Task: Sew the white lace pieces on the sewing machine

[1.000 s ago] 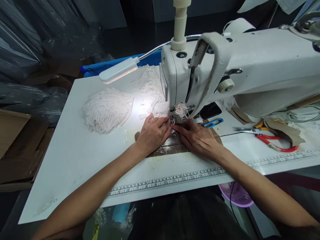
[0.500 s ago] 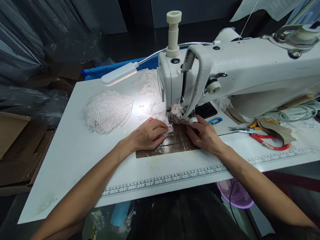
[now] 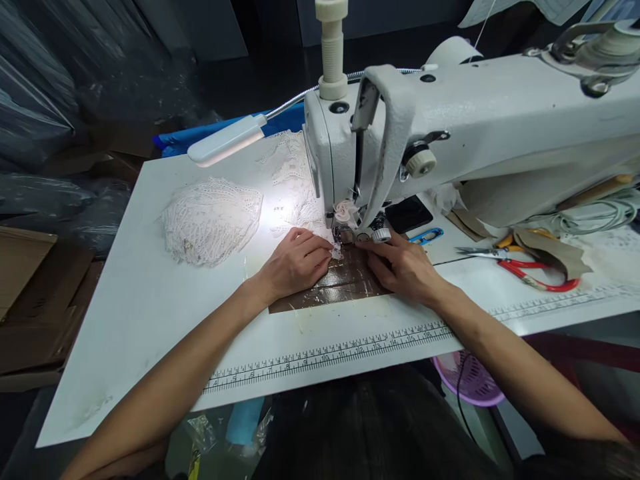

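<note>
White lace fabric (image 3: 303, 200) runs along the left of the sewing machine (image 3: 333, 153) and under its needle area. My left hand (image 3: 299, 262) is closed on the lace edge just left of the presser foot, fingers curled down. To the right of the needle, my right hand (image 3: 400, 265) has its index finger stretched toward the foot, beside a white knob; its other fingers bend over the brown plate (image 3: 340, 283). Nothing shows in it. A pale fabric rosette (image 3: 345, 211) sits on the machine close to the needle. The needle tip is hidden.
A lace pile (image 3: 213, 220) lies on the left of the white table (image 3: 150, 313). A lit lamp (image 3: 227, 140) hangs above. Red-handled scissors (image 3: 535, 273), a blue cutter (image 3: 426, 236) and a dark phone (image 3: 407, 215) lie right. A printed ruler (image 3: 325, 358) follows the front edge.
The view has shifted slightly, so the machine sits higher and further left. The lace end by my left fingers has drawn in nearer the presser foot. Both hands stay about the needle area.
</note>
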A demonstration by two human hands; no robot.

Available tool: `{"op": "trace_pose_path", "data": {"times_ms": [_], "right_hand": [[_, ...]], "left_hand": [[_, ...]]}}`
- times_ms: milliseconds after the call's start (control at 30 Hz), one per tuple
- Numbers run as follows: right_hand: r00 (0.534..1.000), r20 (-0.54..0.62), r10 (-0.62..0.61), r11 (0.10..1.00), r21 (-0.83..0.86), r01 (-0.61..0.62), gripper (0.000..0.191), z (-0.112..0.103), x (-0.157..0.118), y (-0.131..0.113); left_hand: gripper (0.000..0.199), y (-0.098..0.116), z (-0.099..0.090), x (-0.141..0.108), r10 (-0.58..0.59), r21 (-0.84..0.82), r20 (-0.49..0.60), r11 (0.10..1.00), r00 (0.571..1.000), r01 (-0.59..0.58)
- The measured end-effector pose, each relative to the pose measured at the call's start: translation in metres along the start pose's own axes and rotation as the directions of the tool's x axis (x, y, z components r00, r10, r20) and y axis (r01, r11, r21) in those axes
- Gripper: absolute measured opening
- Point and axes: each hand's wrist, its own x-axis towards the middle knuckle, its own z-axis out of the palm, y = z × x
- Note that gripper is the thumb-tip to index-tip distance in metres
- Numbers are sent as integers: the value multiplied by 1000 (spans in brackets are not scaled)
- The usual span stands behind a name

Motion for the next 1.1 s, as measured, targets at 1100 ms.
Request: {"op": "trace_pose_path", "data": {"times_ms": [1100], "right_hand": [[971, 102, -214, 871, -430, 237, 32, -37, -16, 56]], "left_hand": [[11, 0, 5, 1, -349, -378, -13, 869, 937, 318]]}}
